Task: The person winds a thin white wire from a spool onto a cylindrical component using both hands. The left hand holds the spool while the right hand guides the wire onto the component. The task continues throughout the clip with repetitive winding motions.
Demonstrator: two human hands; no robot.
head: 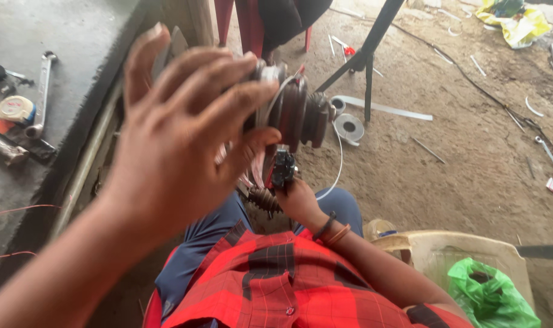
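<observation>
The left hand (179, 127) has its grip wrapped around a dark ribbed rubber boot (297, 112), held up at centre frame. At six o'clock below it, the right hand (297, 200) pinches a small black tool (283, 167) (a second ribbed piece (264, 199) lies beside it, at nine o'clock).

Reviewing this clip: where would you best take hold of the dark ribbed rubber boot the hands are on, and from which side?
Probably grip the ribbed rubber boot around its wide end, coming from the left as the left hand does. The ridges there give purchase; the narrow end tapers. From below, the right hand and its small dark tool block the way.
</observation>
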